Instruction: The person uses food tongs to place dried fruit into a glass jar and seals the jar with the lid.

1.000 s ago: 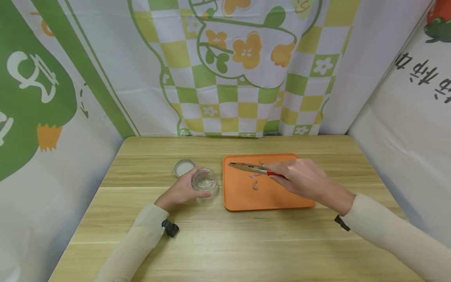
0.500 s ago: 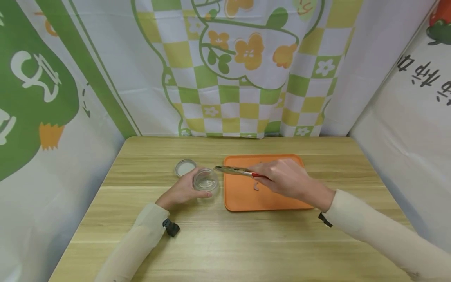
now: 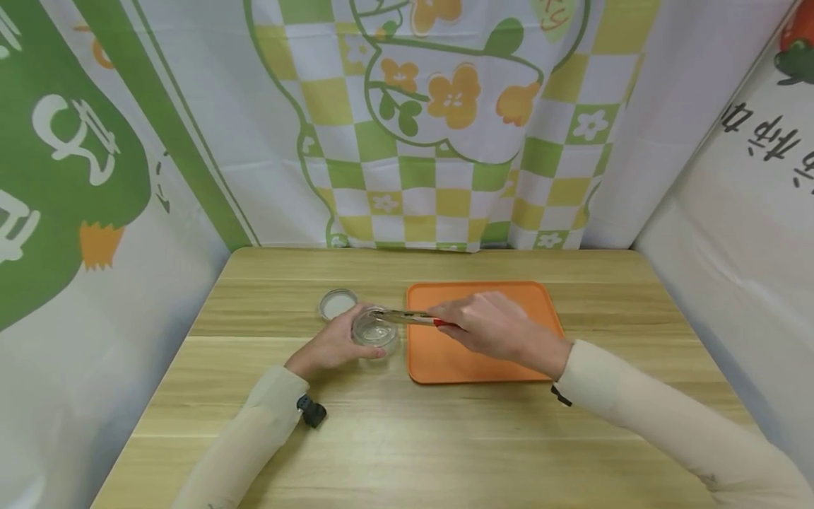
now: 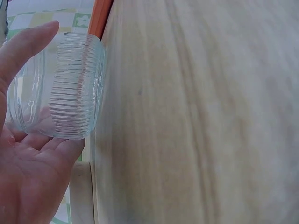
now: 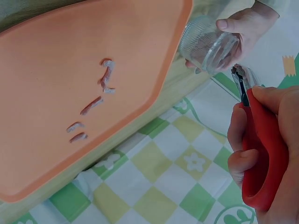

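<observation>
My left hand (image 3: 332, 346) holds a clear ribbed glass jar (image 3: 376, 335) on the table, thumb at one side and fingers at the other, as the left wrist view shows. My right hand (image 3: 486, 325) grips red-handled scissors (image 3: 407, 318) above the orange tray (image 3: 477, 364). The blades point left, their tips over the jar's mouth; whether they pinch anything is too small to tell. In the right wrist view several small pale-brown strips (image 5: 91, 105) lie on the tray; my right hand hides them in the head view.
A round lid (image 3: 338, 305) lies on the wooden table (image 3: 407, 445) behind the left hand. The tray stands just right of the jar. A patterned cloth (image 3: 439, 184) hangs at the table's back edge, with printed sheets on both sides.
My right hand has moved left with the scissors, from over the tray until the tips reach the jar's mouth. The left hand and the jar stay in place.
</observation>
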Tool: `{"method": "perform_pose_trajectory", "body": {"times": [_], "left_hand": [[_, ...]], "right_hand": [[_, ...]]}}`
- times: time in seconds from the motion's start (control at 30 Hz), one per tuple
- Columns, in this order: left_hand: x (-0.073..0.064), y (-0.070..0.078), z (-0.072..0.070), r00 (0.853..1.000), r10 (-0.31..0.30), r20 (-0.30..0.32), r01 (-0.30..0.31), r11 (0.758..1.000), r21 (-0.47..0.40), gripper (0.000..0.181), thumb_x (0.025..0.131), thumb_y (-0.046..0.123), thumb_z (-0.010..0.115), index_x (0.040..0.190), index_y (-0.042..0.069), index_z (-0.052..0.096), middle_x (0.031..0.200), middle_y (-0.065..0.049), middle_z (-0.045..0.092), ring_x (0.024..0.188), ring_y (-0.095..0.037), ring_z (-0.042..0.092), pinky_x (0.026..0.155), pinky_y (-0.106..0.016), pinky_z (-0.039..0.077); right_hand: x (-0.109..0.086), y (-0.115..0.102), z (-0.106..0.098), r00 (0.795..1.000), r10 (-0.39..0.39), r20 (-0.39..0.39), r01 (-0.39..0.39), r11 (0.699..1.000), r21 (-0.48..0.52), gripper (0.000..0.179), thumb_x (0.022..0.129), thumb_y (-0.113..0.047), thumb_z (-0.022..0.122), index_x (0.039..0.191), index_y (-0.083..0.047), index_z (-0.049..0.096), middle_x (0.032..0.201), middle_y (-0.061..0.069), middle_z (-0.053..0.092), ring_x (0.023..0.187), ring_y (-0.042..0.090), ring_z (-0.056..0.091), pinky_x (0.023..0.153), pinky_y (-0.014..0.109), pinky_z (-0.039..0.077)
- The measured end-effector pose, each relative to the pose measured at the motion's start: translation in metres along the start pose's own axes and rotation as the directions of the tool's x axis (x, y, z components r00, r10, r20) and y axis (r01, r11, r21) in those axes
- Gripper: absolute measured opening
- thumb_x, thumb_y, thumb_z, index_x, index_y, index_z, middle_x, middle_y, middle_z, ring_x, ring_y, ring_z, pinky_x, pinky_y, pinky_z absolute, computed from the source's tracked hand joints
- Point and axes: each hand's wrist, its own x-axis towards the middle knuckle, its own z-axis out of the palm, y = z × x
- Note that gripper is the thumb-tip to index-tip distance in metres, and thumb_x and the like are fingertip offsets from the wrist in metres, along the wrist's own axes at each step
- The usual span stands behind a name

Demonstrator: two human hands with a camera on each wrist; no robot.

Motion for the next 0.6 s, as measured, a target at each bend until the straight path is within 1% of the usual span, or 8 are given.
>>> {"method": "perform_pose_trajectory", "body": {"times": [0.1,0.27,0.4,0.53,0.6], "left_hand": [[-0.0008,-0.0002,-0.0003,1.000,0.013,0.003,-0.013,1.000,-0.008,0.082,0.079,0.027,0.095,0.149,0.022,0.052,0.143,-0.008,0.063,0.137,-0.032,0.057,0.120,-0.058,0.040],[-0.0011,-0.0010,0.0000,1.000,0.004,0.005,-0.005,1.000,0.004,0.086,0.080,0.028,0.095,0.151,0.020,0.049,0.144,-0.008,0.062,0.136,-0.032,0.058,0.119,-0.059,0.041],[-0.0013,-0.0006,0.0000,1.000,-0.006,0.004,0.006,1.000,0.017,0.089,0.080,0.031,0.095,0.154,0.019,0.047,0.145,-0.009,0.062,0.136,-0.032,0.058,0.119,-0.058,0.042],[-0.0017,0.0004,0.0000,1.000,-0.010,0.002,0.010,0.999,0.034,0.090,0.079,0.034,0.095,0.154,0.019,0.046,0.146,-0.009,0.060,0.137,-0.032,0.057,0.119,-0.058,0.042],[-0.0019,0.0007,-0.0004,1.000,-0.014,0.002,0.014,0.999,0.039,0.088,0.079,0.035,0.094,0.153,0.021,0.047,0.146,-0.008,0.060,0.137,-0.031,0.056,0.119,-0.058,0.042]], "right_hand": [[0.0020,-0.0004,0.0032,1.000,0.002,0.009,-0.002,1.000,-0.001,0.029,0.104,-0.024,0.070,0.131,-0.017,0.076,0.127,0.000,0.078,0.055,0.005,0.058,0.045,0.016,0.032],[0.0031,0.0007,0.0060,1.000,0.017,0.013,-0.017,1.000,0.006,0.031,0.103,-0.024,0.071,0.132,-0.016,0.075,0.127,0.001,0.078,0.048,0.000,0.045,0.045,0.015,0.028],[0.0018,0.0026,0.0065,0.999,0.038,0.014,-0.038,0.999,0.007,0.035,0.102,-0.025,0.072,0.135,-0.016,0.073,0.128,0.001,0.078,0.044,0.000,0.034,0.044,0.015,0.023],[-0.0028,0.0055,0.0046,0.998,0.060,0.006,-0.060,0.998,0.021,0.037,0.101,-0.025,0.074,0.137,-0.016,0.072,0.120,0.001,0.080,0.044,-0.002,0.034,0.044,0.015,0.024],[-0.0057,0.0074,0.0030,0.997,0.074,0.002,-0.074,0.997,0.033,0.039,0.100,-0.025,0.075,0.138,-0.016,0.071,0.110,-0.002,0.082,0.045,-0.005,0.037,0.043,0.015,0.025]]}}
